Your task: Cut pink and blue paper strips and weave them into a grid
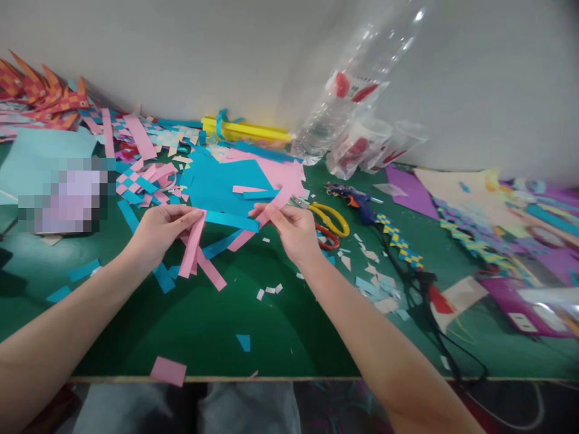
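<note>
My left hand (pixel 159 230) pinches a bunch of pink paper strips (pixel 192 248) that hang down over the green table (pixel 203 325). A blue paper strip (pixel 231 221) runs level from that hand across to my right hand (pixel 292 229). The right hand's fingers are closed on the blue strip's right end together with a pink strip (pixel 253 229) that slants down to the left. Both hands are above the middle of the table, in front of a blue sheet (pixel 221 184) and a pink sheet (pixel 283 175).
Yellow-handled scissors (pixel 332 218) and red-handled scissors (pixel 328 238) lie right of my right hand. A glue gun (pixel 357 202) with a black cord, crushed plastic bottles (pixel 357 120), woven paper mats (pixel 140 181), a woven band (pixel 400 241) and paper scraps lie around. The table's front edge is near me.
</note>
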The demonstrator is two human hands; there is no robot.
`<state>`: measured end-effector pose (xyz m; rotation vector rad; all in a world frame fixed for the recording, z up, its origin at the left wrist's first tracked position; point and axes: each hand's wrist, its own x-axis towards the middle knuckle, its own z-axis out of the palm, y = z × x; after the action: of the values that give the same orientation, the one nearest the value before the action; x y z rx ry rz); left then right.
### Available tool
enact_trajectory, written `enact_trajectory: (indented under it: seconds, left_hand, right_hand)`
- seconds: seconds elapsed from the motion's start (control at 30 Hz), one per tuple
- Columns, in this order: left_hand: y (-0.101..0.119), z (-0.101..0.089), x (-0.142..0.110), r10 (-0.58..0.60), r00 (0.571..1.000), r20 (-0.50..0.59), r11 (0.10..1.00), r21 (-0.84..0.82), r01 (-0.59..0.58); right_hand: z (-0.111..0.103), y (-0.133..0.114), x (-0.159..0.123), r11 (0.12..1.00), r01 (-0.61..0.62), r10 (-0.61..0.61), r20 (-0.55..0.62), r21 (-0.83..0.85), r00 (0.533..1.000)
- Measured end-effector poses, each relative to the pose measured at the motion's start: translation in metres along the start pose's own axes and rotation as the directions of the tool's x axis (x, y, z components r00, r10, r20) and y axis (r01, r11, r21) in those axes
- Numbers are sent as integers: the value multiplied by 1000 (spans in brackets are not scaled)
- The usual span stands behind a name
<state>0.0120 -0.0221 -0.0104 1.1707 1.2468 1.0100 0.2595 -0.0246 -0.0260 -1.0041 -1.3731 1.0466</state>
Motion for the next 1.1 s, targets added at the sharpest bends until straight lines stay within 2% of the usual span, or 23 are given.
enact_trajectory:
  seconds: [0.2, 0.5, 0.63, 0.83, 0.97, 1.1]
  left_hand:
    - [-1, 0, 2, 19, 1000, -20, 999, -34, -19]
    - [-2, 1, 1, 4, 1000, -12, 998, -67, -5]
    - [-2, 2, 0, -16, 1000, -1, 998, -62, 16]
    - [-2, 2, 0, -16, 1000, 9, 999, -35, 16]
    - [-4, 1, 0, -17, 999, 40, 1000, -14, 18]
    - [-3, 2, -1, -20, 997, 79, 999, -26, 22]
  right_hand:
    - [0, 5, -1, 997, -53, 52, -20, -49, 998]
    - [4, -3, -4, 998, -18, 20, 33, -60, 999]
    - [7, -4, -6, 999, -27, 29, 100, -28, 995]
    - [11, -1, -8, 981, -168, 139, 250, 97, 958]
    - [9, 3, -6, 946, -271, 212, 293, 176, 932]
    - [6, 5, -5, 920, -323, 233, 354, 223, 906]
